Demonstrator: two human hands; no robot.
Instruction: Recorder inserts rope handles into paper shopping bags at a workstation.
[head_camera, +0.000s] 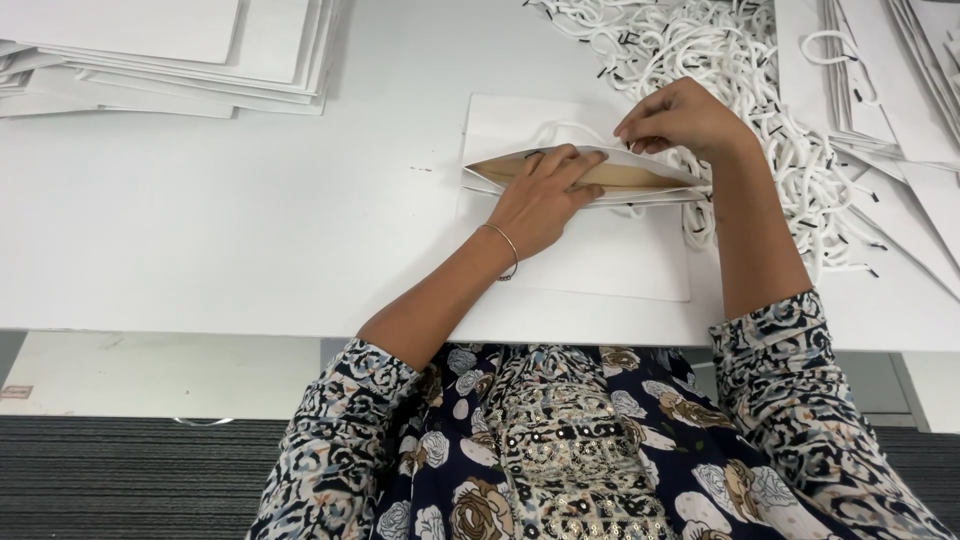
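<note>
A flat white paper bag (580, 250) lies on the smooth white tabletop (250, 220), its mouth open and showing a brown card inside. The left hand (540, 200) rests flat on the bag's mouth, fingers together and reaching into it. The right hand (680, 120) is at the bag's far edge, fingers pinched on a thin white cord (560, 130). Right of the bag lies a tangled pile of cords (720, 60); far left of it, stacked paper sheets (200, 60).

Packing or assembly workroom: white worktable (200, 220), stacks of flat white paper bags (180, 50) at 11 o'clock, heap of white cord handles (720, 60) at 1 o'clock, grey carpet (120, 480).
</note>
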